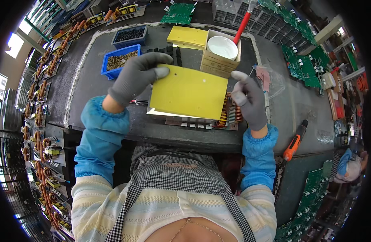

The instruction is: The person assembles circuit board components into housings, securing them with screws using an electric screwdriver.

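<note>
Here the yellow sheet (188,93) spans mid-frame, long axis left to right, dipping slightly rightward. The left hand (138,76) is nearer, pinching its upper-left corner; the right hand (252,100), thumb and fingers parted, hovers just beside its right edge.

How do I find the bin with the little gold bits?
Start at the dark table, on its left part. Just past the gloved left hand sits your bright blue bin. Its farther neighbour bin is duller and holds black pieces, not gold.
</note>
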